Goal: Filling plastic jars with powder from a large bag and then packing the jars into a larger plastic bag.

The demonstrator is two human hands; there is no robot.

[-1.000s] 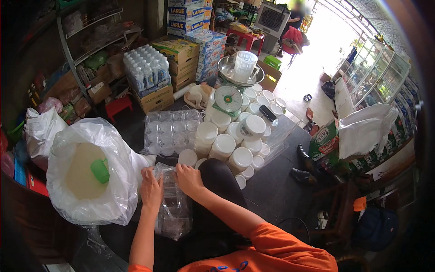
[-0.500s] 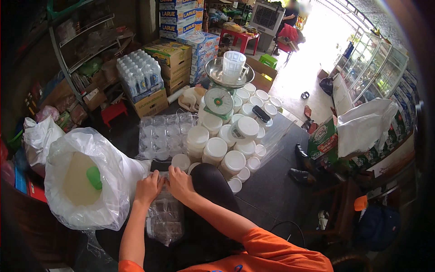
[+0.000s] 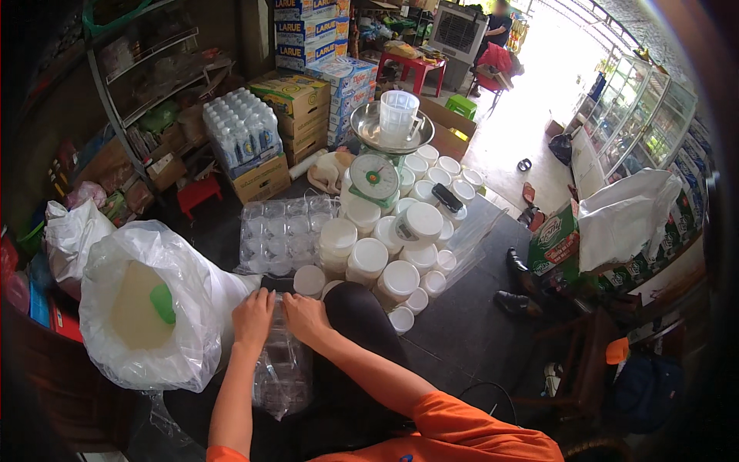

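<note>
In front of me lies a pack of clear plastic containers (image 3: 282,376) wrapped in clear film. My left hand (image 3: 252,317) grips the film at the pack's far end, fingers curled. Close beside it, my right hand (image 3: 306,317) pinches the same film; the fingertips are partly hidden. A large white sack (image 3: 219,289) with a clear liner stands to the left, holding pale grainy stuff and a green scoop (image 3: 162,303). Beyond my hands are several white-lidded tubs (image 3: 367,258) and a second wrapped pack of clear containers (image 3: 283,231).
A green dial scale (image 3: 375,179) stands among the tubs, with a measuring jug (image 3: 399,115) in its pan. A dog (image 3: 329,171) lies behind the packs. Bottles (image 3: 242,127) and cartons (image 3: 291,96) are stacked farther back. Black shoes (image 3: 514,302) lie at right.
The whole view has shifted slightly. My left hand has turned a little, its fingers drawn closer over the film; both hands keep their hold at the far end of the pack.
</note>
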